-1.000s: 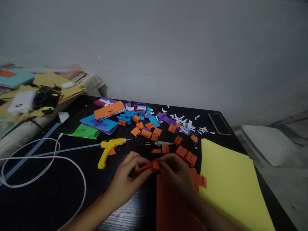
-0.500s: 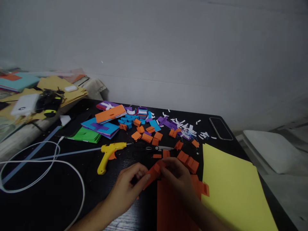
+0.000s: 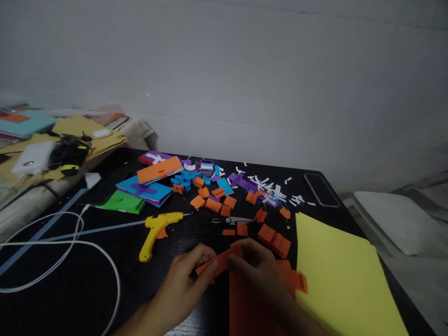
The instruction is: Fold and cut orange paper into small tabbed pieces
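Between my two hands is a narrow orange paper strip (image 3: 221,262), tilted up to the right. My left hand (image 3: 189,280) pinches its lower left part between thumb and fingers. The upper right end is gripped by my right hand (image 3: 257,268). Below my right hand lies a larger orange sheet (image 3: 245,308), partly hidden by the hand and forearm. Folded orange pieces (image 3: 275,239) rest just beyond my right hand. Scissors (image 3: 234,220) lie behind the strip, and a yellow glue gun (image 3: 156,231) is to the left.
Yellow sheets (image 3: 343,275) lie on the right, with a phone (image 3: 321,189) behind them. Folded colored papers (image 3: 147,189), small orange pieces and white scraps (image 3: 269,186) spread across the back. A white cable (image 3: 112,266) loops at left.
The strip has turned flatter in my hands, showing more of its length toward the left. The whole view has shifted slightly, with the table lower in the picture.
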A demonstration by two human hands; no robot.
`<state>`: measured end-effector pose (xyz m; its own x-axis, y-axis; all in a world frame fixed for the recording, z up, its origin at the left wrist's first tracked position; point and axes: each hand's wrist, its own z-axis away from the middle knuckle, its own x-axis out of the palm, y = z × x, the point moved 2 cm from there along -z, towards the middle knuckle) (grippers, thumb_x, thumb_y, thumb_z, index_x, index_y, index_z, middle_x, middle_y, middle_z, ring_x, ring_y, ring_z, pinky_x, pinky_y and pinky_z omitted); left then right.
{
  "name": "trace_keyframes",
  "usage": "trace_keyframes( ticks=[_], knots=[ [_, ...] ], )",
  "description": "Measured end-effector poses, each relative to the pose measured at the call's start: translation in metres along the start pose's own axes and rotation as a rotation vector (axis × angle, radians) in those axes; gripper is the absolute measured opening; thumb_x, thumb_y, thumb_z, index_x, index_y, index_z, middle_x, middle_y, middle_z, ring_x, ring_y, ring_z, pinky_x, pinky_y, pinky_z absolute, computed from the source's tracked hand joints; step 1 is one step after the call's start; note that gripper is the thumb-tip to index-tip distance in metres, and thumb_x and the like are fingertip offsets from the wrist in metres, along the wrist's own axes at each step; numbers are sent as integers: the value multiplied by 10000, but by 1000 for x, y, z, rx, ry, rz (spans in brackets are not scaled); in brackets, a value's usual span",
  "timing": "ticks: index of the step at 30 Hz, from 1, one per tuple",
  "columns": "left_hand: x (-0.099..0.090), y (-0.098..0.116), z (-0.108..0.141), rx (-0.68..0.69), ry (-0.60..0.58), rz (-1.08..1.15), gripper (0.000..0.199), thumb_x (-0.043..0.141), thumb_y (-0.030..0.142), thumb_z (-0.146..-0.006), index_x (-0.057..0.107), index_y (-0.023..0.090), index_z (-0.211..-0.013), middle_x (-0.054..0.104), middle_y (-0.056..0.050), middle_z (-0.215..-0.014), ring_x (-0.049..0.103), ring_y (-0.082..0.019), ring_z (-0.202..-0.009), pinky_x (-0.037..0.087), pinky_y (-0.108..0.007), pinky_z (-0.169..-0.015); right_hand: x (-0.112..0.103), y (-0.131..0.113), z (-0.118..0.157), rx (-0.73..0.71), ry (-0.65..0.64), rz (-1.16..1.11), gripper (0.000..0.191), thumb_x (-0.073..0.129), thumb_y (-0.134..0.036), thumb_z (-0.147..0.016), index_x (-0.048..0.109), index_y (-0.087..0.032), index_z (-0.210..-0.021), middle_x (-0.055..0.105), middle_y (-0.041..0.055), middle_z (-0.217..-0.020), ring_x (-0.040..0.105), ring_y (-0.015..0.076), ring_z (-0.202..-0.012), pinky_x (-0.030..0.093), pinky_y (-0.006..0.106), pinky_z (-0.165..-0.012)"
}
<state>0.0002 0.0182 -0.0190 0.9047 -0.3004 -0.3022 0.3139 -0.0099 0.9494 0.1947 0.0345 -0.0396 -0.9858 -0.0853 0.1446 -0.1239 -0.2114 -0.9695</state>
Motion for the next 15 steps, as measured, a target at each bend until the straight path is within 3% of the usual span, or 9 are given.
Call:
trace_keyframes(
  ticks=[5, 10, 13, 15],
  knots=[
    [-3, -6, -2, -31, 125, 56, 257, 630, 475, -957, 673, 227, -1009, 692, -19, -766, 646, -153, -610, 487, -206, -508, -1, 1, -2, 38, -3, -31, 355, 909, -459, -713, 752, -221, -924, 747, 26, -819, 716, 203, -737, 592, 323, -704],
    [-9, -16, -4, -26, 266, 16, 278, 664, 464, -935, 687, 232, -1088, 630, -2, -713, 644, -172, -629, 506, -231, -546, -2, 4, -3, 74, -5, -53, 392, 918, -469, -705, 735, -220, -945, 722, 13, -758, 720, 205, -701, 602, 345, -701],
    [-11, -13, -6, 75, 289, -92, 215, 685, 396, -928, 706, 244, -1079, 683, -41, -894, 644, -177, -715, 531, -249, -612, -2, 7, -3, 81, -1, -117, 432, 920, -451, -707, 712, -232, -1015, 741, 13, -815, 724, 194, -707, 608, 346, -712],
    [-11, -10, -7, 145, 286, -152, 179, 709, 350, -910, 716, 257, -1063, 709, -72, -1065, 685, -217, -886, 570, -287, -731, -2, 9, -3, 70, 0, -146, 438, 925, -430, -703, 705, -238, -1029, 750, 14, -851, 729, 189, -726, 609, 342, -721]
  ],
)
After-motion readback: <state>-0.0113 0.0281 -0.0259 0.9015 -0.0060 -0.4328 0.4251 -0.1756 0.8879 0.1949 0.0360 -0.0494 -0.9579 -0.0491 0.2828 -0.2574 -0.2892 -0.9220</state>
